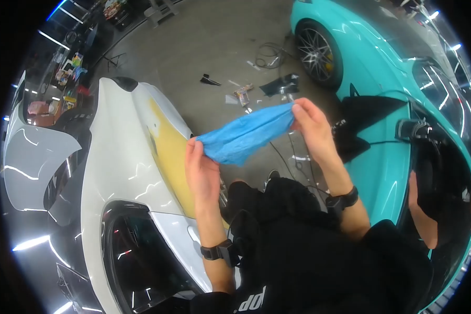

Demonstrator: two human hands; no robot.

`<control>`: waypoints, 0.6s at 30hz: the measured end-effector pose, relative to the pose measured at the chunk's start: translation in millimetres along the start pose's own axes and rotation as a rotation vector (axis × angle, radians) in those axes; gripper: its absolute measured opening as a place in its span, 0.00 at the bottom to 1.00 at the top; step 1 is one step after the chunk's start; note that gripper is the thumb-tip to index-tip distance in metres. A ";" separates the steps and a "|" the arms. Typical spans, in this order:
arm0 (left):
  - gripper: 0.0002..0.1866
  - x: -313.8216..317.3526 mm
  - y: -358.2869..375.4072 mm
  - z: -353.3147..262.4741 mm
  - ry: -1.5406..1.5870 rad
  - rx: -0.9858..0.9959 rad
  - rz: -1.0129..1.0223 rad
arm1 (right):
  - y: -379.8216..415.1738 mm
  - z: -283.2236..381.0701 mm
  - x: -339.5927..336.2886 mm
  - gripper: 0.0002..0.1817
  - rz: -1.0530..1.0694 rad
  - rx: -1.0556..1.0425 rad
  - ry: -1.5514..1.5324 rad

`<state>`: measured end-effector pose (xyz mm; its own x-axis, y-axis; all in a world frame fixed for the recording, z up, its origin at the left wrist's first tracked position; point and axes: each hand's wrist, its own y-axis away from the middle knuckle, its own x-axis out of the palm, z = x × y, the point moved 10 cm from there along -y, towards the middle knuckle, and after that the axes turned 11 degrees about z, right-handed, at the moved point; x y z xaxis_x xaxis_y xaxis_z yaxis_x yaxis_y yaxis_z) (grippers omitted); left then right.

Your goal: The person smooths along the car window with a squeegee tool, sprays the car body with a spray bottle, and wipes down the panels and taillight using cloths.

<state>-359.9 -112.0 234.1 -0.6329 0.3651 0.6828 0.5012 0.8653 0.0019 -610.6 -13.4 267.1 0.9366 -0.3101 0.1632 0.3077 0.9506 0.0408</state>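
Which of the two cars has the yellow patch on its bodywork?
The white car, left of the hands; the turquoise car on the right shows none.

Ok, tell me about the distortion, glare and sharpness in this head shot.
Head view: fisheye lens, black corners, edges curved; bright light streaks glare off the white car body and the teal car; the blue cloth between the left hand and right hand is fairly sharp.

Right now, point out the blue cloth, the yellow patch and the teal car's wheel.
blue cloth (pixel 246 135), head view, middle of the fabric.
yellow patch (pixel 172 157), head view, centre of the patch.
teal car's wheel (pixel 316 54), head view, spokes.
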 end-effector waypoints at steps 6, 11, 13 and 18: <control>0.10 -59.8 -73.8 24.1 -0.108 -0.157 -0.183 | -98.3 -62.6 -3.7 0.14 0.029 0.268 -0.174; 0.15 -121.2 -150.8 42.5 0.035 -0.209 -0.195 | -172.6 -91.9 24.1 0.13 0.170 0.466 -0.387; 0.16 -136.5 -176.0 29.2 0.062 -0.198 -0.171 | -204.6 -97.1 17.7 0.14 0.142 0.386 -0.280; 0.16 -165.0 -211.0 -18.9 -0.065 -0.090 -0.279 | -275.9 -71.2 24.4 0.16 0.061 0.222 -0.055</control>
<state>-350.0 -361.3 134.8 -0.7886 0.1416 0.5984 0.3512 0.9025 0.2493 -660.7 -284.1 189.6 0.9400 -0.2563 0.2251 0.2003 0.9490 0.2436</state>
